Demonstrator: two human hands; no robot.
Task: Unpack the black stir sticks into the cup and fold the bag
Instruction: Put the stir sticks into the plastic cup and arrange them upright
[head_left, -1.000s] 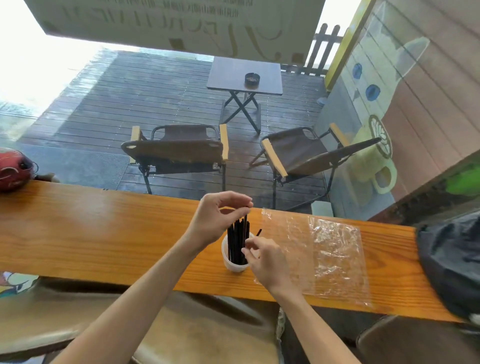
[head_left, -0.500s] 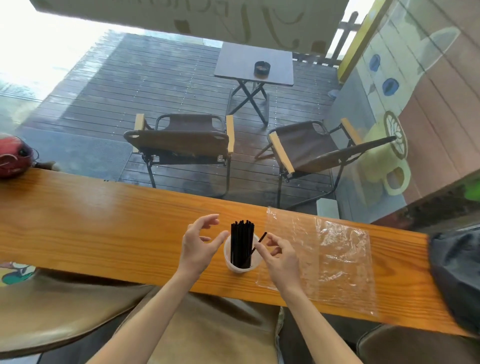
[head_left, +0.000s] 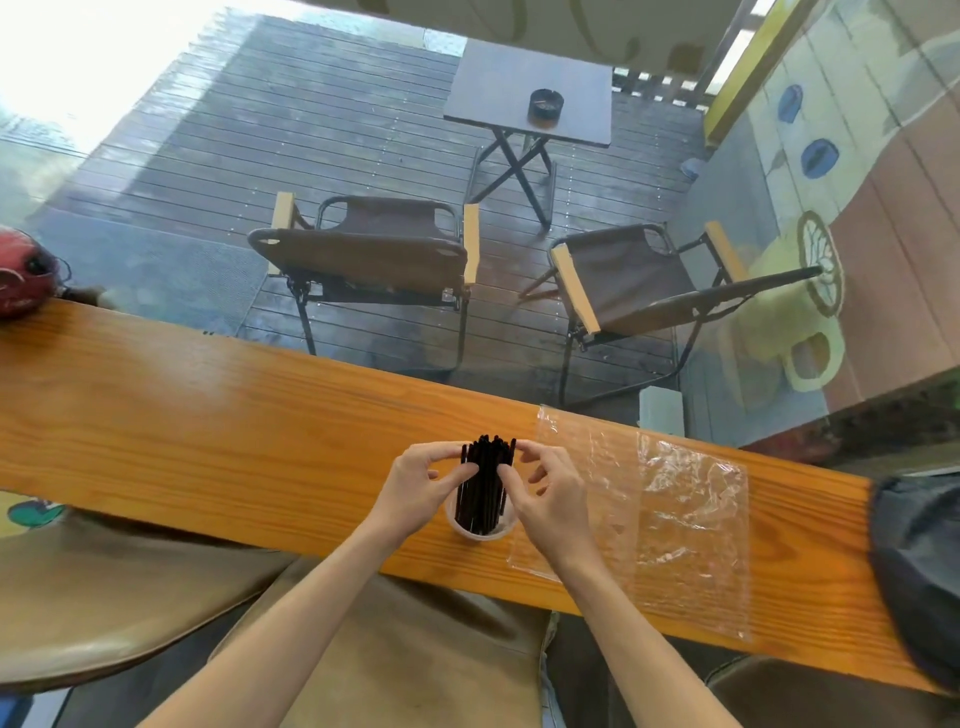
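Lower centre: left hand (head_left: 423, 480) and right hand (head_left: 545, 486) pinch black stir sticks (head_left: 483, 483) standing in white cup (head_left: 480, 530). Right of centre: empty bag (head_left: 654, 519) flat on counter (head_left: 208, 415), unfolded. Risk: uneven squeeze tips light cup, sticks scatter.

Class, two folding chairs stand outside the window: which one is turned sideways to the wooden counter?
The right-hand brown folding chair; it is seen side-on, while the left brown folding chair shows its back squarely.
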